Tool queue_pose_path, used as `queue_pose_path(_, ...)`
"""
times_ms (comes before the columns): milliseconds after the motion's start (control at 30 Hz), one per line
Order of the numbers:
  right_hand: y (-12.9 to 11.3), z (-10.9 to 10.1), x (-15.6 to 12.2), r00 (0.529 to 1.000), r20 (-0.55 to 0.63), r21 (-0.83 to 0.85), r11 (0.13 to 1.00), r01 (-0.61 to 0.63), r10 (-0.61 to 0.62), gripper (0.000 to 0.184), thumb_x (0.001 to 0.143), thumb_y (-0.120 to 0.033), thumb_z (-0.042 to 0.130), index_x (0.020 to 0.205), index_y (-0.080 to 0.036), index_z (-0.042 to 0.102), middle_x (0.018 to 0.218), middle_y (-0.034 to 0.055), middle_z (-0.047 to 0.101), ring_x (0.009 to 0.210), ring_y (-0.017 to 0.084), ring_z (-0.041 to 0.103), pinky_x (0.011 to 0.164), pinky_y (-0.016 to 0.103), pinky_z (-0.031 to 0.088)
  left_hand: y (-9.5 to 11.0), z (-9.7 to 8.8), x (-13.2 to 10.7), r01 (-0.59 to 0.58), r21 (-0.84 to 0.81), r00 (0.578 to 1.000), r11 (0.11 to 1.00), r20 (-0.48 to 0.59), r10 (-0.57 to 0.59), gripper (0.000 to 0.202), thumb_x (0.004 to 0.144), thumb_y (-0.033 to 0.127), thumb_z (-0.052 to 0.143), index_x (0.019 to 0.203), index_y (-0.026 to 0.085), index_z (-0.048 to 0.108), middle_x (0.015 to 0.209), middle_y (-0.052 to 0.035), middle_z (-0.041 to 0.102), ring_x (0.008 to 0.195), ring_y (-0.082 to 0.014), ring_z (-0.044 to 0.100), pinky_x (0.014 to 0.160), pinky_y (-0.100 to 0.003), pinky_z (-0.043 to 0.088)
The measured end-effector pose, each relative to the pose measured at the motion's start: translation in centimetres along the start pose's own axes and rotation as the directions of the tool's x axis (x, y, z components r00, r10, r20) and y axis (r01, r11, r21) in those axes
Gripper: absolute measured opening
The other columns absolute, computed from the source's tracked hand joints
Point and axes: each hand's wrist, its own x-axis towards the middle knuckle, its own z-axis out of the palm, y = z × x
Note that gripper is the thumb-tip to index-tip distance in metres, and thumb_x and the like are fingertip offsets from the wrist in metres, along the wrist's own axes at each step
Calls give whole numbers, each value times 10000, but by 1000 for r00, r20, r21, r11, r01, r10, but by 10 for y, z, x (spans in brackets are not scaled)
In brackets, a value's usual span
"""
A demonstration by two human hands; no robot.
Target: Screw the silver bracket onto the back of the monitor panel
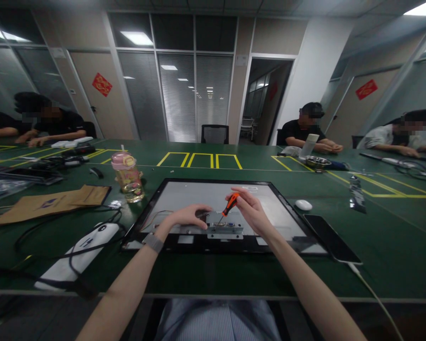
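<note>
A flat black-framed panel (220,181), which looks like the back of a display, lies on the green table before me. On its near edge sits a silver metal bracket (230,231) with connectors along it. My right hand (252,208) holds an orange and black screwdriver (230,204) by its handle. The shaft slants down and left to the bracket; where exactly its tip sits is too small to tell. My left hand (188,215) rests at the left end of the bracket, thumb and fingers apart and curved, near a dark part there.
Left of the panel are a pink-lidded bottle (128,176), a brown paper envelope (53,203) and a white device (78,255) with black cables. To the right lie a phone (332,238) on a cable and a white oval case (303,205). Other people sit across the table.
</note>
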Motion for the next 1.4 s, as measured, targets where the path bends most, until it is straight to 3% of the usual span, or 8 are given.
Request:
queue_pose_path(233, 1, -4, -1, 999, 46, -189, 981, 35, -27, 230, 846, -354, 559, 1010, -224, 656, 1044, 66, 642, 994, 208, 592, 894, 372, 454, -5, 1, 3, -13, -29, 1000, 999, -14, 12, 713, 580, 395, 778, 1227, 227, 529, 1331, -70, 496, 1230, -262, 445, 1061, -401, 306)
queue_pose_path(367, 1, -3, -2, 997, 47, -171, 983, 63, -55, 173, 797, -311, 632, 947, -240, 680, 1003, 48, 624, 934, 188, 603, 818, 331, 486, -7, 1, 3, -21, -40, 1000, 999, -16, 20, 688, 582, 378, 781, 1213, 241, 544, 1328, -63, 500, 1227, -256, 446, 1062, -393, 301)
queue_pose_path(533, -5, 2, -3, 994, 102, -143, 988, 54, -40, 264, 872, -321, 530, 1113, -246, 605, 1004, 60, 660, 948, 189, 618, 881, 369, 462, -3, 1, 2, -20, -31, 1000, 999, -12, 19, 677, 588, 385, 777, 1207, 238, 548, 1332, -67, 494, 1226, -255, 445, 1058, -386, 306)
queue_pose_path(767, -8, 0, -3, 993, 112, -132, 990, 39, -24, 215, 843, -354, 568, 998, -233, 654, 1116, 69, 613, 1040, 212, 577, 936, 379, 425, 5, 0, -1, 11, -16, 1000, 1000, -13, -12, 701, 589, 397, 770, 1224, 219, 533, 1342, -62, 489, 1248, -258, 430, 1074, -380, 289)
queue_pose_path(933, -2, -3, -1, 993, 90, -6, 998, -69, 70, 244, 804, -327, 624, 1033, -244, 648, 1002, 55, 663, 966, 199, 608, 908, 394, 444, 4, 0, -1, 34, -7, 999, 999, -15, -34, 704, 583, 407, 775, 1221, 230, 535, 1361, -63, 468, 1261, -261, 413, 1075, -388, 286)
queue_pose_path(1167, 5, -6, -1, 1000, 25, -13, 1000, -9, 10, 166, 752, -330, 680, 898, -251, 692, 948, 29, 652, 909, 194, 620, 883, 382, 456, 3, 1, 0, 9, 8, 1000, 1000, -15, -9, 704, 595, 376, 773, 1231, 199, 529, 1351, -82, 482, 1251, -250, 430, 1080, -371, 283)
queue_pose_path(1400, -1, -4, 1, 998, 48, -32, 999, -32, 34, 249, 854, -366, 545, 1056, -246, 628, 990, 62, 670, 990, 206, 605, 925, 400, 429, 2, 1, 0, 6, 8, 1000, 1000, -7, -6, 722, 596, 423, 766, 1241, 215, 518, 1364, -71, 468, 1256, -247, 424, 1081, -377, 288)
